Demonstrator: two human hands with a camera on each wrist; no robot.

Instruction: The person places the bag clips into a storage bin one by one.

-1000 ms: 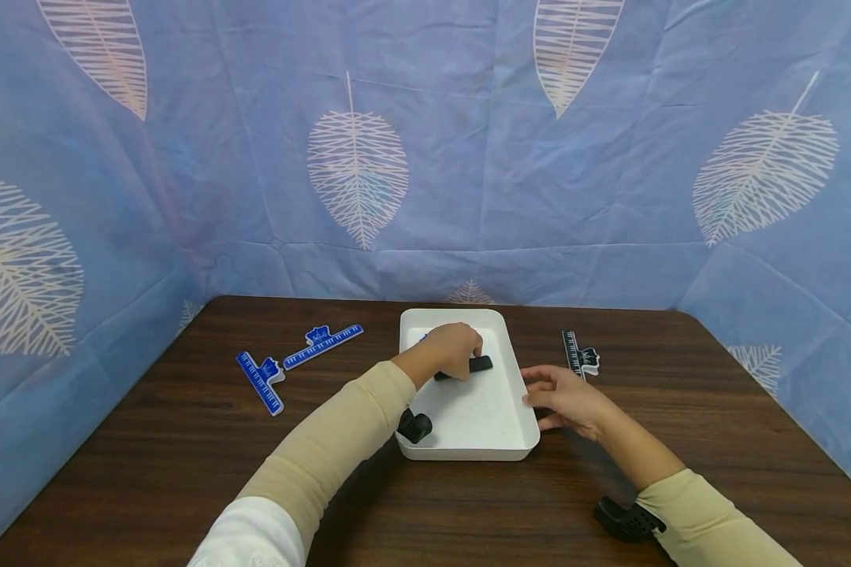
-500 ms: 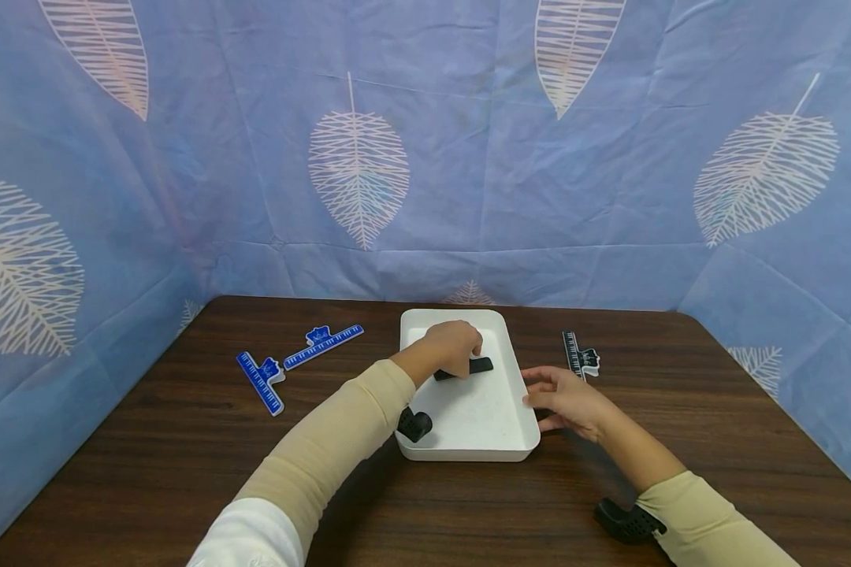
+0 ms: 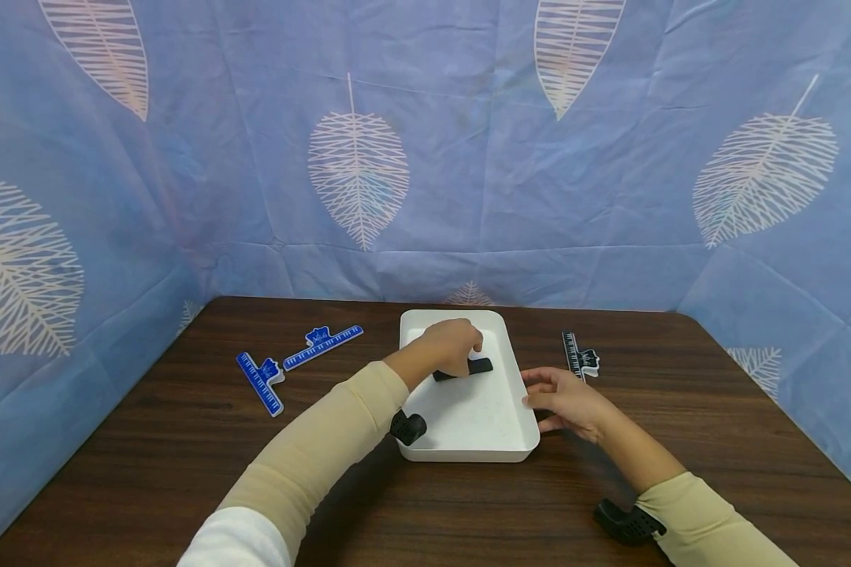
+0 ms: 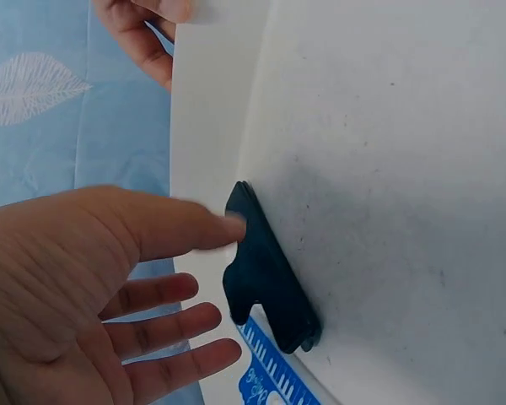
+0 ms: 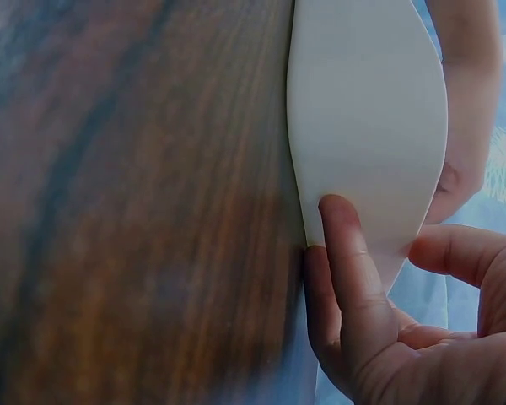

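Observation:
In the head view my left hand (image 3: 452, 346) reaches into a white tray (image 3: 485, 421) and is over a black clip (image 3: 481, 366). The left wrist view has the thumb on the clip's tab; the index finger is hidden, the other fingers apart from it. The clip appears pinched, its long edge close to the tray floor. A blue clip (image 4: 274, 363) with a piano-key pattern lies partly behind it in the tray. My right hand (image 3: 570, 403) holds the tray's right side, thumb (image 5: 434, 251) at the rim and fingers along the outer wall.
Two blue piano-key clips lie left of the tray: one blue clip (image 3: 261, 383) nearer, another blue clip (image 3: 324, 346) farther back. A black piano-key clip (image 3: 580, 356) lies beyond my right hand. The brown table (image 3: 149, 457) meets a blue leaf-print cloth (image 3: 447, 189).
My left forearm and wrist have shifted slightly left. The black clip in the tray sits marginally lower in the head view. My right hand and the tray have hardly moved.

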